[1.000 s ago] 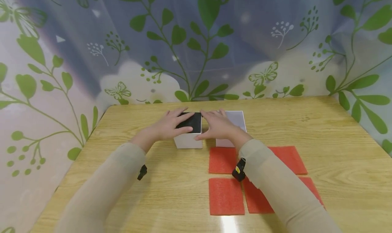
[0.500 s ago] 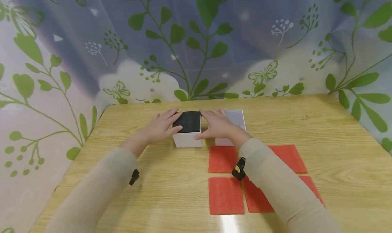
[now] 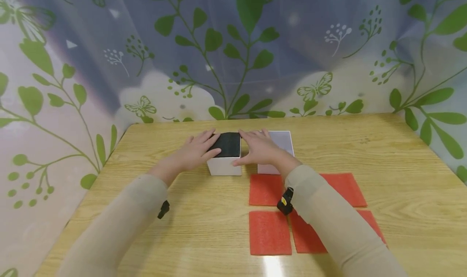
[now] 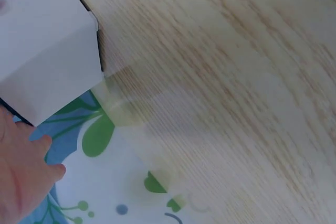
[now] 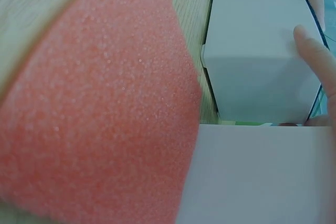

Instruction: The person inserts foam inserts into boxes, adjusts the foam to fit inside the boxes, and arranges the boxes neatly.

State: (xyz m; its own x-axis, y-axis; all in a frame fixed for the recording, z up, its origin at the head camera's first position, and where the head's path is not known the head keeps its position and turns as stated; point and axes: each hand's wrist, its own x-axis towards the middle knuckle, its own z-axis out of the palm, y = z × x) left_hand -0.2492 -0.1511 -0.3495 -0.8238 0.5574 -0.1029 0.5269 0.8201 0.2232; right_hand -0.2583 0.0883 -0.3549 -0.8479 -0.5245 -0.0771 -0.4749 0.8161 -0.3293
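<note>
Squarely on the wooden table [image 3: 365, 147], both flat-fingered hands, left hand [image 3: 195, 151] and right hand [image 3: 260, 149], flank the white cardboard box [image 3: 224, 165] with its black foam insert [image 3: 229, 144]; grainy red foam squares [image 3: 269, 232] lie nearer.

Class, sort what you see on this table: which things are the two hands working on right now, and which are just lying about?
In hand:
- white cube-shaped box with a black foam top, flanked by the left hand and right hand
- white lid, partly under the right hand

Lying about:
- four red foam squares
- wooden table
- leaf-patterned curtain
</note>
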